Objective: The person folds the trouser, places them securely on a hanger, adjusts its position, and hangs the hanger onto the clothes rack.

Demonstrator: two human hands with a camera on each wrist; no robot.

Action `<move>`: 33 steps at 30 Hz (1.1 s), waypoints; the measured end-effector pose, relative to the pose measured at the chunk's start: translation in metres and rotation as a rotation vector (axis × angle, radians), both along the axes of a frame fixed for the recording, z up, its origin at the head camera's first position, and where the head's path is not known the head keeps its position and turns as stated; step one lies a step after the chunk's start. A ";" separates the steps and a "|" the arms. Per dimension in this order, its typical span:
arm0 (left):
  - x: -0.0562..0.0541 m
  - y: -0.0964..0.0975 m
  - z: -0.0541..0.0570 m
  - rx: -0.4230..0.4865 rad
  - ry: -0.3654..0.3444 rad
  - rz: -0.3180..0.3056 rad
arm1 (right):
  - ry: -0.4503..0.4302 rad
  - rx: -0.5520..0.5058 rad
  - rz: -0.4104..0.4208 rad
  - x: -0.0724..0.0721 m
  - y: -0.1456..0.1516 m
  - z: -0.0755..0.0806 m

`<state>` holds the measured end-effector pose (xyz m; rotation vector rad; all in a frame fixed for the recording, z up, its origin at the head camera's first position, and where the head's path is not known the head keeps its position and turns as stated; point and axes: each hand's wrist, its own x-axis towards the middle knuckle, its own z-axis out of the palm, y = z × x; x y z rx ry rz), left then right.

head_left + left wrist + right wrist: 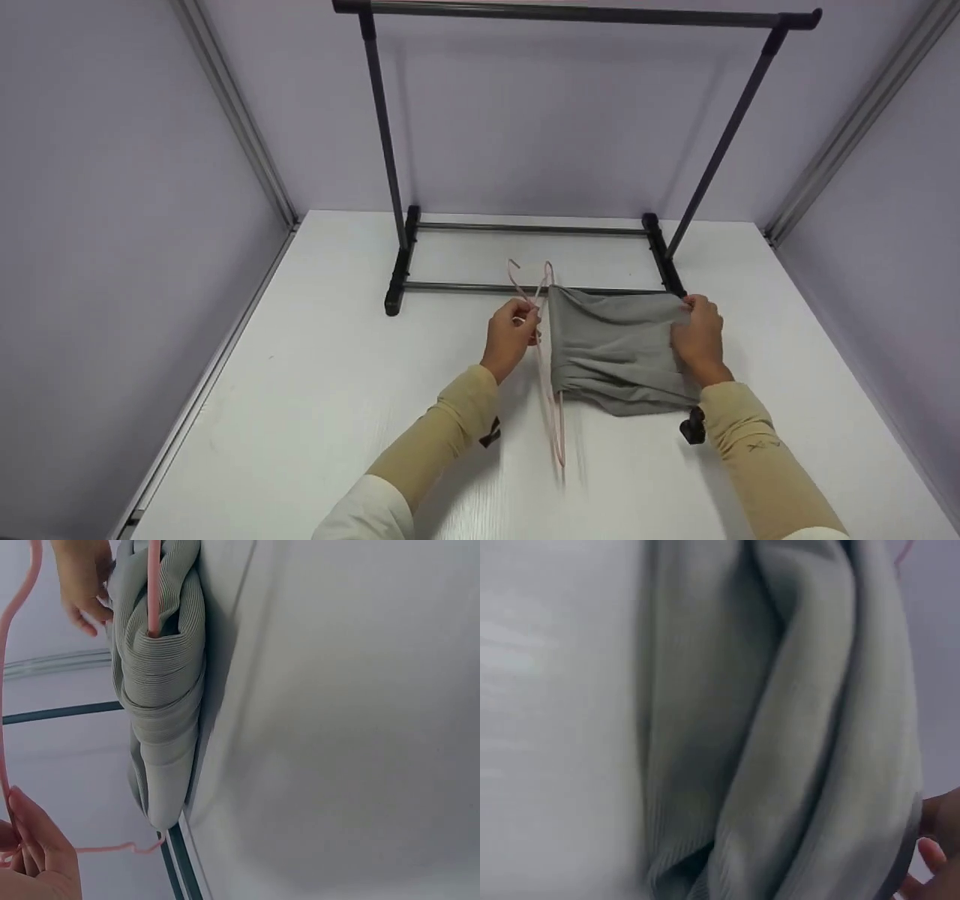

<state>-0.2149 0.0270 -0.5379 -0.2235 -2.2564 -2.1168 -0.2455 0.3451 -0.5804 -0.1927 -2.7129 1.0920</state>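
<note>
In the head view my left hand [512, 334] pinches a thin pink clothes hanger [539, 367] below its hook. Beside it, a second pink hook [548, 271] rises at the left edge of a folded grey ribbed garment [619, 345]. The garment is draped over the second hanger, whose lower end [561, 442] sticks out beneath the cloth. At the garment's far right edge, my right hand [701, 337] grips the fabric. The left wrist view has pink wire [154, 585] entering the folded cloth [165, 705]. Folds [780, 727] fill most of the right wrist view.
A dark metal clothes rack [577, 12] stands at the back of the white table [300, 360], its lower bars [465, 287] just behind the hangers. Pale panels [112, 187] enclose the table on the left, back and right.
</note>
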 end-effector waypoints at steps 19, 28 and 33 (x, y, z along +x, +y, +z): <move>-0.007 -0.006 -0.019 -0.037 0.007 -0.053 | 0.137 0.501 0.393 -0.053 -0.043 0.005; -0.008 -0.011 -0.025 -0.028 -0.009 -0.015 | 0.094 0.419 0.305 -0.039 -0.045 -0.001; -0.002 -0.011 -0.014 -0.010 0.018 -0.004 | -0.056 0.450 0.484 -0.004 -0.070 0.001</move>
